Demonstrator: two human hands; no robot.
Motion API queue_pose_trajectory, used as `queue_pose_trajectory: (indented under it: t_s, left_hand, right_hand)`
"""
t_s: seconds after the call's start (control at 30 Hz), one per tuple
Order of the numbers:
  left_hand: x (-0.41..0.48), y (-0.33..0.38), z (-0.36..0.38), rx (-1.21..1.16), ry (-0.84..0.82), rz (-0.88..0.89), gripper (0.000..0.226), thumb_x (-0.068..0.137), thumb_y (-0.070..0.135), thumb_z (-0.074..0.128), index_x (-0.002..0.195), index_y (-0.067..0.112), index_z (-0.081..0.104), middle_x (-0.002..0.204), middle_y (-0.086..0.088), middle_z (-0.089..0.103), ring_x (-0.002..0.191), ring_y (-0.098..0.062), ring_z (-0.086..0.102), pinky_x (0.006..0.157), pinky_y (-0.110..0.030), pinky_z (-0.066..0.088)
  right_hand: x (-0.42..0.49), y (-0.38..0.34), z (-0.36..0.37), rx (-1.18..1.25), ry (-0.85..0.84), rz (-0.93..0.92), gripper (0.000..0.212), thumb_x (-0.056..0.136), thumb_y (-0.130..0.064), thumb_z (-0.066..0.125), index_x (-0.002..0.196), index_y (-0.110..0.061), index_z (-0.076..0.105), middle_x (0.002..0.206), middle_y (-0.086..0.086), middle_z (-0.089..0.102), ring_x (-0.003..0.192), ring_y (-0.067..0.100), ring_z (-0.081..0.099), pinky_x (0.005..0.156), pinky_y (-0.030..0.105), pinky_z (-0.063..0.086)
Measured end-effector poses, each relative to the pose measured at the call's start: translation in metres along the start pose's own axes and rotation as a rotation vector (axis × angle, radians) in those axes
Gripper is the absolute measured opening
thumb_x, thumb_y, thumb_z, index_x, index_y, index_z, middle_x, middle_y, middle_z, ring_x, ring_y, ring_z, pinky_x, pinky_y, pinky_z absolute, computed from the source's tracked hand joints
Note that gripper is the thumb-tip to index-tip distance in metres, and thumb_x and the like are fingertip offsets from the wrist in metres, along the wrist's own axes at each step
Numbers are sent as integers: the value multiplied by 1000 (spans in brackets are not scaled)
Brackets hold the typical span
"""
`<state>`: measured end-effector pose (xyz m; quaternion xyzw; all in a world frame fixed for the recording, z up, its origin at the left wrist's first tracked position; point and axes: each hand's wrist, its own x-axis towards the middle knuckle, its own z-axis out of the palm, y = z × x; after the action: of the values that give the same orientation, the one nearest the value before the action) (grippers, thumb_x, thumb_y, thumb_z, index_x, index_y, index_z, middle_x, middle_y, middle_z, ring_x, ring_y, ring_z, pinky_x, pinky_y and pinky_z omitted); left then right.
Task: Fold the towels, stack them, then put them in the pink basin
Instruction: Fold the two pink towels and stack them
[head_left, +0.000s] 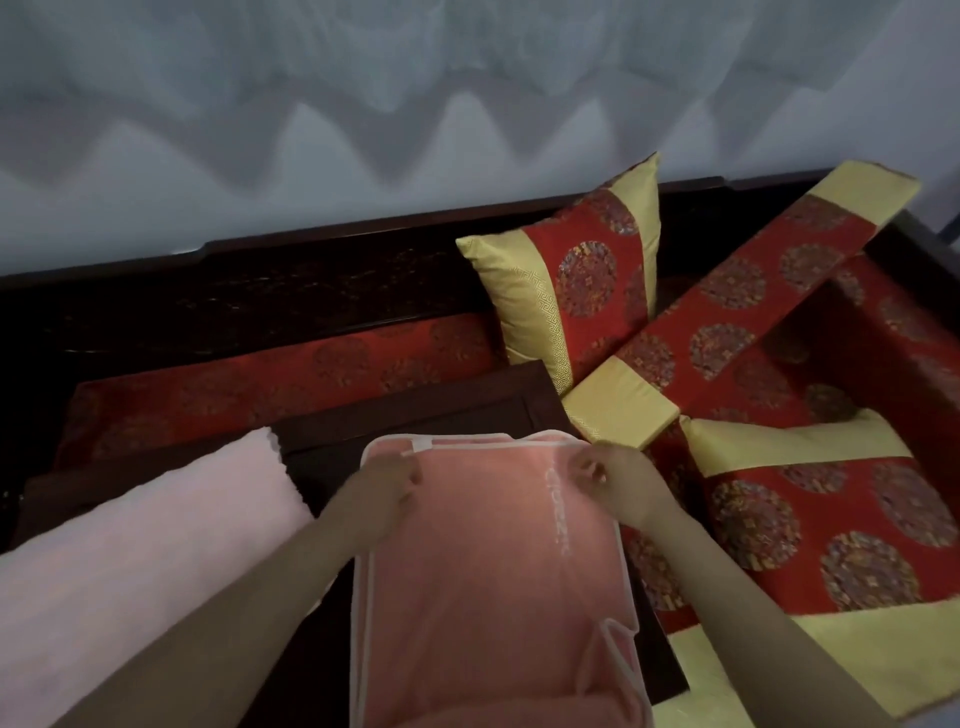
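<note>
The left hand (395, 480) and right hand (608, 475) each pinch 1 far corner of the salmon towel (467, 571), spread between them on the dark table (415, 410). A pale pink towel (140, 535) lies left of the left hand.

Pale stitched lettering (557, 512) on the salmon-pink towel (483, 571), one line running lengthwise near its right edge, centre of the frame, letters too blurred to read, no other legible text
</note>
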<state>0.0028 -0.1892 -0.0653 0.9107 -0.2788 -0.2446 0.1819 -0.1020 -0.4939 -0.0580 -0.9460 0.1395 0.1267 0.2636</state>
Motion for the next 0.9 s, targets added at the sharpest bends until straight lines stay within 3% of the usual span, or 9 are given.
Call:
queue_pose_trajectory:
  t_s: [0.07,0.2,0.3,0.4,0.47,0.57,0.67,0.8,0.9]
  left_hand:
    - [18,-4,1,168,29,-57,34,85,12,49,119,12,53,123,-7,52,117,-29,47,97,-35,41]
    - [35,-1,5,243,-65,-273,45,90,16,45,135,19,39,130,-8,44,122,-29,43,91,-43,43]
    - [37,-6,12,234,17,-307,37,87,19,52,123,15,44,121,-9,52,113,-28,49,85,-41,45]
    - [36,-12,14,18,76,-283,12,80,17,57,89,23,52,95,-4,62,95,-29,58,75,-38,47]
    - [38,-12,11,-87,42,-248,22,77,16,59,69,30,44,83,3,57,87,-26,59,73,-35,48]
    - [41,-8,8,-323,51,-341,24,75,17,69,82,22,47,91,2,55,88,-19,57,69,-27,44]
    - [47,-10,7,-442,-27,-420,42,66,15,76,98,19,49,92,-1,58,86,-19,56,67,-26,41]
    - [55,-14,-7,-548,-162,-403,19,74,5,66,87,17,71,82,-2,66,78,-16,60,67,-23,45]
    - [61,-23,-15,-466,-26,-471,17,79,13,62,92,16,72,84,-5,66,79,-20,61,67,-23,43]
  right_hand:
    - [25,2,4,-42,53,41,25,85,-16,56,108,-17,67,105,5,65,99,25,58,83,38,50]
    - [43,11,15,-154,47,165,26,84,-20,52,109,-22,60,105,4,58,105,27,54,82,40,48]
    - [42,18,20,-130,113,229,20,78,-29,62,96,-20,62,97,2,58,100,25,53,76,36,44]
    - [39,25,19,-83,150,221,12,74,-29,67,78,-22,57,86,-2,49,89,21,49,67,32,39]
    - [39,28,18,-55,173,180,13,72,-24,66,72,-24,53,82,-3,49,82,19,48,64,30,38]
    - [38,30,14,-5,203,73,6,73,-21,71,75,-19,66,73,0,57,72,19,55,60,31,43]
    - [39,30,7,200,114,-35,9,70,-14,81,75,-12,73,71,1,66,68,12,61,65,26,47]
    - [53,30,0,403,43,-61,9,73,-7,79,77,-14,73,80,4,64,72,3,58,66,10,42]
    - [67,29,9,340,78,-22,13,77,-8,76,75,-17,67,78,1,62,68,-1,56,64,6,39]
